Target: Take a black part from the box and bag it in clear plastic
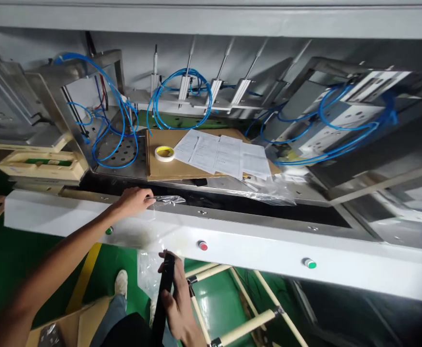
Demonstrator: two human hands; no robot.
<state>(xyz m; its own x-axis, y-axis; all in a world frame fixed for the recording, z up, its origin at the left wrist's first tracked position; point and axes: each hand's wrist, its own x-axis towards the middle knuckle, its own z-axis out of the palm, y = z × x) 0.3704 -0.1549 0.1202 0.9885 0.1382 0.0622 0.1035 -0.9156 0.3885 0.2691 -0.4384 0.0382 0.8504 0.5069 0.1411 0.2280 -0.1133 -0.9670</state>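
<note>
My left hand (135, 200) is closed on the top edge of a clear plastic bag (148, 274), over the machine's metal front edge. The bag hangs down across the white front panel. Below it, my right hand (176, 299) is wrapped round a long black part (164, 294), held nearly upright beside the bag. On the machine bed lies a sheet of cardboard (160, 171) with a roll of tape (164, 153) and several printed papers (214, 154).
Looped blue air hoses (211, 99) and metal cylinders stand behind the cardboard. Crumpled plastic (274, 193) lies right of it. The front panel (254, 250) carries red and green buttons. A tube frame (247, 327) stands below; an open carton (84, 323) is at lower left.
</note>
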